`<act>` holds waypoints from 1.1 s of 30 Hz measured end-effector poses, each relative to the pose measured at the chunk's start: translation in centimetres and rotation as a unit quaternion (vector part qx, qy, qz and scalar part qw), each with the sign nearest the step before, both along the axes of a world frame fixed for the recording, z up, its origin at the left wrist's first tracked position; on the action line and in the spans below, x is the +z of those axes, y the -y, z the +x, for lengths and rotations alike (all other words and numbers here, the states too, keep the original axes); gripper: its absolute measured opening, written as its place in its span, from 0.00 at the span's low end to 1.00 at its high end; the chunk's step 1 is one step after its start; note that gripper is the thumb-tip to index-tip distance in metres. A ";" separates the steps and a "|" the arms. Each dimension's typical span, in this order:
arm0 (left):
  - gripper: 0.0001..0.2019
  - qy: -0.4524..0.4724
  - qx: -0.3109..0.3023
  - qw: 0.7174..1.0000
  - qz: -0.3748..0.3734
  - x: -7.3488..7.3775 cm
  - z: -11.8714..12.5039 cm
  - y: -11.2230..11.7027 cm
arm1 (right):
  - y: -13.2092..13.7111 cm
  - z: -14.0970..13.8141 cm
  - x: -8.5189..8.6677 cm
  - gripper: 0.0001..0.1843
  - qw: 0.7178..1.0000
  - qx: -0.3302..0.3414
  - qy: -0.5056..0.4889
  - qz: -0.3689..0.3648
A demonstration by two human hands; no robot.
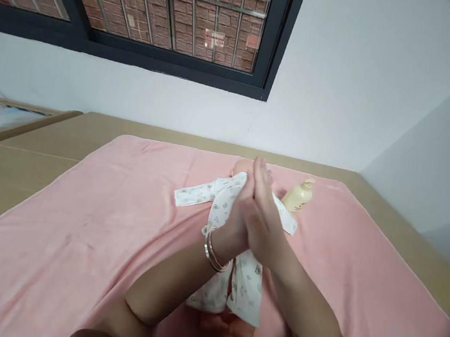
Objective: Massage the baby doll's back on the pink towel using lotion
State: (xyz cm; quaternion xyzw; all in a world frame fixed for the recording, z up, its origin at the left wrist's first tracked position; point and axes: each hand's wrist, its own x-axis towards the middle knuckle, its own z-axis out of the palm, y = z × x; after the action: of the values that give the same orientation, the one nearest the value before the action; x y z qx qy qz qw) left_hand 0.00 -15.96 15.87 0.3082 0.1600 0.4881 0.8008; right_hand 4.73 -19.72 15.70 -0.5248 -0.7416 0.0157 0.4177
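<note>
My left hand and my right hand are pressed palm to palm, fingers stretched out and pointing away from me. Whatever may lie between the palms is hidden. Bracelets circle my left wrist. Below the hands a baby doll lies on a pink blanket, its head partly covered by my fingers. It wears a white printed outfit with the sleeves spread to both sides. Its feet show at the near end. A cream pump bottle leans tilted beside the sleeve on the right.
The blanket covers much of a wooden surface. Behind it stands a white wall with a dark-framed, barred window. At the far left, a wooden rail borders a lower area with light bedding.
</note>
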 end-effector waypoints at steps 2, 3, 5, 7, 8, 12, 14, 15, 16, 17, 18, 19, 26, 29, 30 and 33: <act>0.26 -0.009 0.013 1.000 0.008 0.6 -1.4 -1.4 | 0.0 -1.1 -0.7 0.35 0.999 0.050 -0.007 0.004; 0.27 -0.017 0.030 0.999 0.013 1.0 -2.1 -1.9 | -0.1 -1.6 -1.1 0.37 0.997 0.072 -0.011 0.011; 0.29 -0.037 0.084 0.995 0.027 1.6 -3.6 -2.7 | -0.1 -2.3 -1.8 0.38 0.995 0.099 -0.007 0.027; 0.30 -0.051 0.138 0.988 0.052 2.1 -4.8 -3.3 | -0.3 -2.5 -2.3 0.36 0.993 0.112 -0.003 0.028; 0.30 -0.053 0.159 0.984 0.064 2.2 -5.2 -3.6 | -0.5 -2.4 -2.4 0.35 0.993 0.112 0.000 0.024; 0.29 -0.059 0.209 0.972 0.089 1.6 -5.9 -5.2 | -2.6 -0.7 -2.7 0.28 0.998 0.054 0.025 0.019; 0.26 -0.085 0.229 0.965 0.093 0.6 -5.5 -6.6 | -4.6 0.7 -3.2 0.28 1.000 -0.004 0.029 0.000; 0.24 -0.102 0.238 0.961 0.095 -0.1 -5.2 -7.4 | -5.7 1.4 -3.6 0.27 0.998 -0.036 0.032 -0.025; 0.22 -0.118 0.249 0.957 0.092 -0.8 -4.8 -8.4 | -6.8 2.0 -4.1 0.26 0.996 -0.068 0.041 -0.050; 0.19 -0.142 0.259 0.951 0.091 -1.8 -4.3 -9.3 | -7.9 2.6 -4.7 0.25 0.990 -0.106 0.055 -0.074; 0.17 -0.171 0.268 0.943 0.095 -2.8 -3.7 -10.3 | -8.9 3.0 -5.4 0.24 0.982 -0.142 0.076 -0.098; 0.14 -0.204 0.270 0.934 0.114 -3.9 -3.2 -11.2 | -9.7 3.3 -6.1 0.24 0.973 -0.162 0.106 -0.122; 0.10 -0.455 0.287 0.808 0.241 -12.0 -0.6 -13.7 | -12.6 4.1 -10.1 0.25 0.959 -0.168 0.156 -0.167; 0.11 -0.479 0.320 0.771 0.273 -13.8 -0.3 -13.5 | -13.1 4.6 -10.8 0.26 0.962 -0.164 0.137 -0.168; 0.11 -0.478 0.321 0.769 0.277 -14.1 -0.2 -13.4 | -13.3 4.7 -11.0 0.26 0.963 -0.169 0.130 -0.167; 0.11 -0.472 0.318 0.771 0.287 -14.2 -0.2 -13.4 | -13.4 4.7 -11.2 0.27 0.959 -0.202 0.115 -0.160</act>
State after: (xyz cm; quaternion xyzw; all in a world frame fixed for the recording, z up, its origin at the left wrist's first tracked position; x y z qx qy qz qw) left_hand -0.20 -2.51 1.65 0.6466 0.4592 0.5310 0.2985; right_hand 9.44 -6.28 4.52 -0.7221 -0.6508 -0.0115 0.2344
